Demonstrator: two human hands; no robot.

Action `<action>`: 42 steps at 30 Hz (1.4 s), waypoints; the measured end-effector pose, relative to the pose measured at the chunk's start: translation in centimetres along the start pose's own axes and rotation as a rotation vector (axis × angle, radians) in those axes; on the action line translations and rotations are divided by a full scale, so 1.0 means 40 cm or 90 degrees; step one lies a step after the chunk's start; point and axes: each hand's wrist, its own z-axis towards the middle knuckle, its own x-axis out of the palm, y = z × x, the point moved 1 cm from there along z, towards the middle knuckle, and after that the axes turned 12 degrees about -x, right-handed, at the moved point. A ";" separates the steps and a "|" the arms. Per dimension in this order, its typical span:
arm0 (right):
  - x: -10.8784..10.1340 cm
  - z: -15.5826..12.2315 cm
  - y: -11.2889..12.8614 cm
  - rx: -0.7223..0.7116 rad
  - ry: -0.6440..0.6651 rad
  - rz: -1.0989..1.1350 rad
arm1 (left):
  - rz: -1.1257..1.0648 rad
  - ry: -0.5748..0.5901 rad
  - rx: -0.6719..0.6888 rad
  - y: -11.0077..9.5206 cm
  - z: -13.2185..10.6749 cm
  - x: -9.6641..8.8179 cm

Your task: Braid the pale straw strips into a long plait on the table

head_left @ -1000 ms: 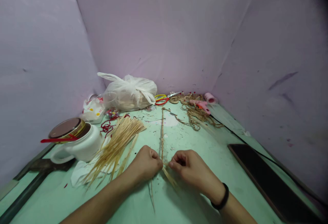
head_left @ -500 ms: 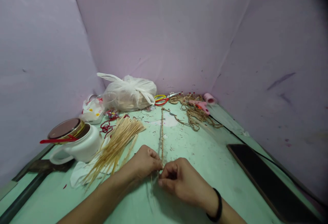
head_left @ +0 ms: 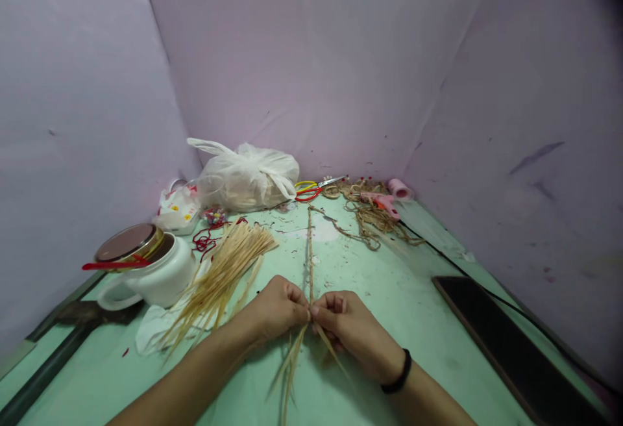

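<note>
A thin braided cord of straw-coloured fibre runs from the far middle of the table straight toward me. At its near end my left hand pinches the strands between thumb and finger. My right hand, with a black band on the wrist, pinches at the same spot from the other side, almost touching the left. Loose fibre strands hang below the fingers in two bunches, one under each hand. A bundle of dry straw fibres lies left of my left hand.
On the left stand a white cup, a round lid and a hammer. A white plastic bag, scissors, tangled twine and a pink glue gun lie at the back. A dark phone-like slab lies right.
My right hand has moved up and in, closing on the cord's end beside the left. The strands below now hang apart in two bunches. The left hand has hardly moved.
</note>
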 end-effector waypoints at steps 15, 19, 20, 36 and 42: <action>-0.007 -0.006 0.017 0.051 -0.006 0.063 | 0.046 -0.015 0.040 -0.006 -0.004 -0.001; -0.011 -0.002 0.008 0.025 -0.006 0.017 | 0.077 -0.018 0.058 0.000 -0.001 -0.009; -0.011 -0.001 0.005 0.027 -0.012 0.006 | 0.091 -0.014 0.064 0.002 0.000 -0.011; 0.001 0.000 0.006 0.039 -0.064 0.052 | 0.342 -0.465 0.020 -0.019 0.009 -0.169; 0.000 0.000 0.006 0.036 -0.062 0.039 | 0.486 -0.555 -0.051 -0.005 0.029 -0.171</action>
